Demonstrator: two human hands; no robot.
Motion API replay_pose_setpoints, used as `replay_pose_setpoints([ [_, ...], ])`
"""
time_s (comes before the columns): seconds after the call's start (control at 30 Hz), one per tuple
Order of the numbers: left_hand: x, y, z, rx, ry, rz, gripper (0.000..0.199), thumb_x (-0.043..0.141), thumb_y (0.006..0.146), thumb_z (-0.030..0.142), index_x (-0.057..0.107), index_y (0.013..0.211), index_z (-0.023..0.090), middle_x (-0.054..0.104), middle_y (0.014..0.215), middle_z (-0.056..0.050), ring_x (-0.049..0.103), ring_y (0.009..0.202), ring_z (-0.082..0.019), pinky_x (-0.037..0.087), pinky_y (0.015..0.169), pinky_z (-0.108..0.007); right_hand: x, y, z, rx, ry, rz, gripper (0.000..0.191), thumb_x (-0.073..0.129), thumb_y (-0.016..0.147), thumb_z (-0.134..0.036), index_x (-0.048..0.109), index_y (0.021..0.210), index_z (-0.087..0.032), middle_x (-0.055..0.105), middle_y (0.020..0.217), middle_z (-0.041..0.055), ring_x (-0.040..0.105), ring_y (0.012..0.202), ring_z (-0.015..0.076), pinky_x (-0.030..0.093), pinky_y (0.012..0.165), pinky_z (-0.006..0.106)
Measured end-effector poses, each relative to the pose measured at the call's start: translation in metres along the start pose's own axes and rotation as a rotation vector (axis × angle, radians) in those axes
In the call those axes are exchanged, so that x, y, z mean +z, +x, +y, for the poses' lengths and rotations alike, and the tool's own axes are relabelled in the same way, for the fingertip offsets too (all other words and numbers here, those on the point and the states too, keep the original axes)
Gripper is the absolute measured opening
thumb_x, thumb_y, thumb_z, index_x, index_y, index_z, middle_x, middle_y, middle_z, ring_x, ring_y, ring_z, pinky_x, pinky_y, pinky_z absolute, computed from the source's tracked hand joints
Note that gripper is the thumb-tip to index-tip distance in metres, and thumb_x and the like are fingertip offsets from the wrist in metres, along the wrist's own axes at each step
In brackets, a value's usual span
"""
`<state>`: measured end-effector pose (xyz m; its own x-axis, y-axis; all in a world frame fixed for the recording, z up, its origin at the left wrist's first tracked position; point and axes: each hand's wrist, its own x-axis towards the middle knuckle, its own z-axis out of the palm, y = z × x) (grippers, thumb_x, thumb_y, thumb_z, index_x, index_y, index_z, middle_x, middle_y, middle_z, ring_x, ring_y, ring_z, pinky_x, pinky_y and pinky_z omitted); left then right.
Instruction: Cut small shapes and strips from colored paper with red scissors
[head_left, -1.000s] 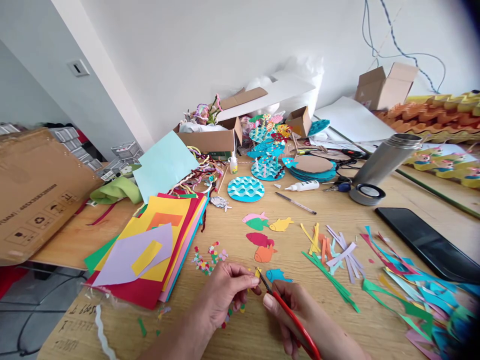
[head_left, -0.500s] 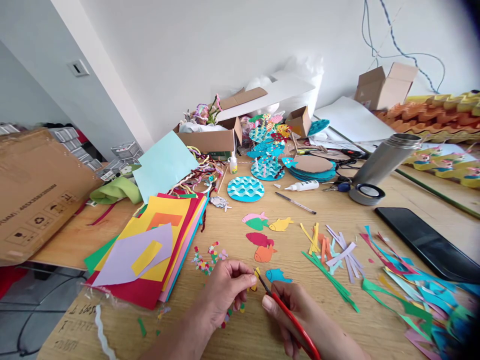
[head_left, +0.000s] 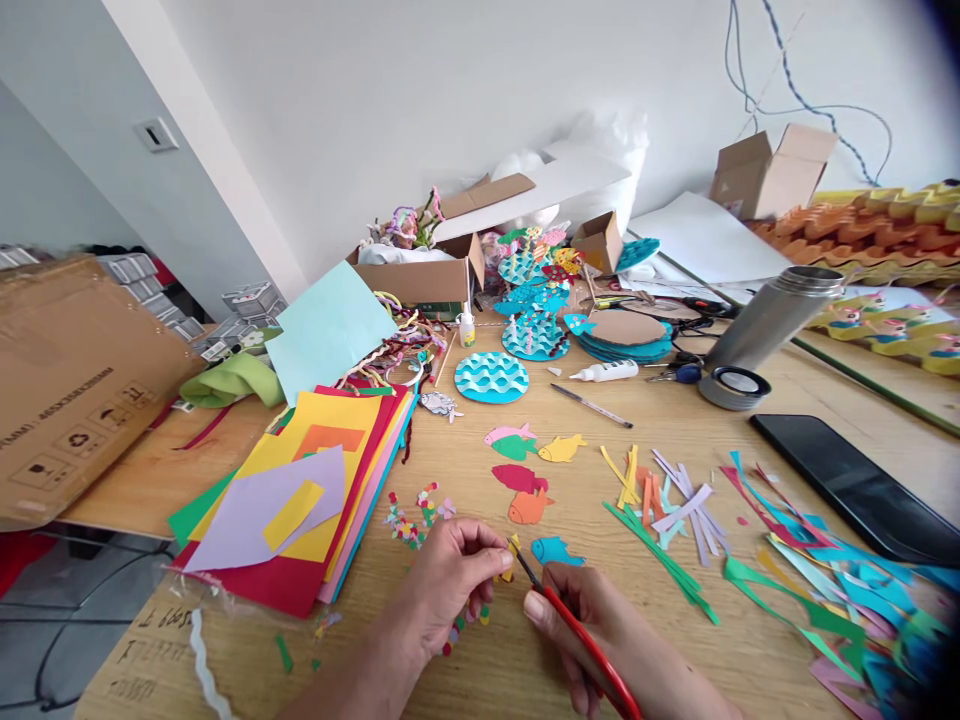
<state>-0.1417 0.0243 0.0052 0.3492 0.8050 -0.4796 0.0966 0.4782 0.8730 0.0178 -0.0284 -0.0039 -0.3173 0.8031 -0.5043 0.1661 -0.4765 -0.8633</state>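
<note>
My left hand (head_left: 461, 575) pinches a small yellow paper piece (head_left: 512, 560) between thumb and fingers. Red-handled scissors (head_left: 574, 625) are gripped in my right hand (head_left: 581, 625), their tips touching or very near the yellow piece. Just beyond my hands lie paper fish: a blue one (head_left: 557, 550), an orange one (head_left: 529, 506), a crimson one (head_left: 517, 478), a yellow one (head_left: 562, 448), and a green one (head_left: 514, 447) overlapping a pink one (head_left: 508, 433). Small coloured dots (head_left: 409, 525) are scattered beside and under my left hand.
Stacked coloured paper (head_left: 262, 510) lies left. Paper strips (head_left: 664, 560) and scraps (head_left: 862, 610), a black phone (head_left: 855, 485) and a steel bottle (head_left: 772, 320) are on the right. A wavy blue disc (head_left: 491, 378), pen (head_left: 592, 406) and glue bottle (head_left: 606, 371) sit farther back.
</note>
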Motion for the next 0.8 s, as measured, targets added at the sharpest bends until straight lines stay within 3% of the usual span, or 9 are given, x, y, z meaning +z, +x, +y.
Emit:
replay_pose_setpoints([
  [0.3,-0.0009,0.0008,-0.0004,0.006,0.008,0.002,0.017,0.065,0.066,0.03,0.059,0.066,0.014,0.048,0.042,0.006,0.036,0.033,-0.005,0.027,0.031,-0.017,0.0003,0.0003,-0.0019,0.034,-0.002,0.018,0.052,0.056,0.069,-0.069,0.032,0.067,-0.023,0.04,0.029,-0.0124,0.038,0.023,0.0039,0.02,0.025,0.012],
  [0.8,-0.0003,-0.0017,0.0044,-0.031,-0.05,-0.043,0.022,0.07,0.063,0.032,0.06,0.064,0.013,0.053,0.047,0.005,0.037,0.033,-0.003,0.026,0.03,-0.016,-0.0001,0.0017,0.0021,0.03,-0.004,0.033,0.053,0.055,0.068,-0.071,0.032,0.068,-0.023,0.04,0.03,-0.0118,0.04,0.023,0.0052,0.023,0.025,0.012],
])
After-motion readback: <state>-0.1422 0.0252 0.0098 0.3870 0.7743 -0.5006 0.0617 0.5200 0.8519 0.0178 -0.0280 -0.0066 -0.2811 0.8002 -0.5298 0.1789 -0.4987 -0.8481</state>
